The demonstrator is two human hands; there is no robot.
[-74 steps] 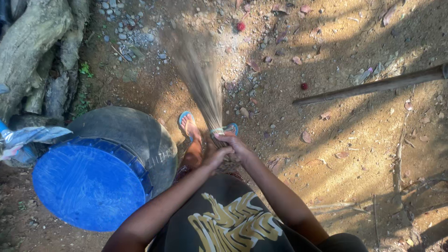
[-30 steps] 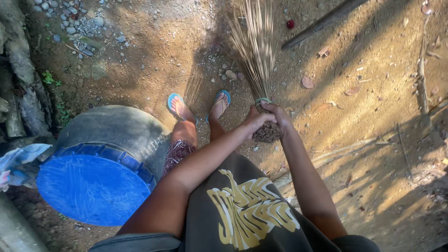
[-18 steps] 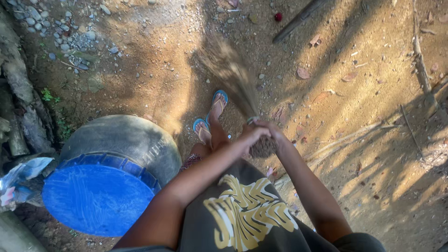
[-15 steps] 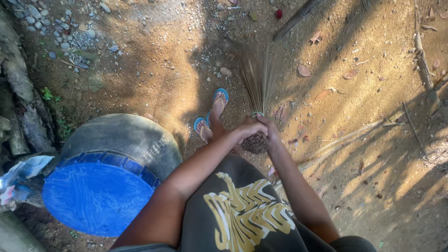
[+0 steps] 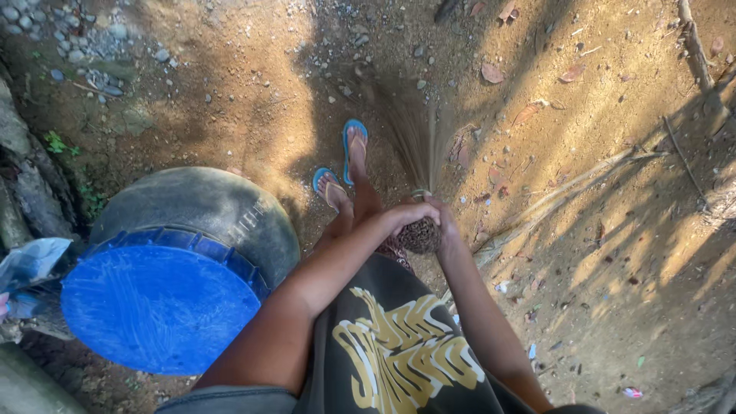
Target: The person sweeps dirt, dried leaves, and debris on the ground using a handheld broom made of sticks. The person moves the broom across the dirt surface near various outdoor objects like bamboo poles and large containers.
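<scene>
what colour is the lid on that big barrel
Blue: the barrel lid shows clearly in the head view.

A dark grey plastic drum (image 5: 207, 207) with a bright blue lid (image 5: 153, 307) stands at the left on bare brown dirt ground (image 5: 253, 92). Crumpled pale plastic sheeting (image 5: 27, 264) lies just beside the lid's left edge. Grey pebbles (image 5: 73, 38) cluster in the upper left corner. Dry fallen leaves (image 5: 491, 73) lie scattered at the top, and thin dry sticks (image 5: 583, 180) cross the sunlit soil at the right.
</scene>
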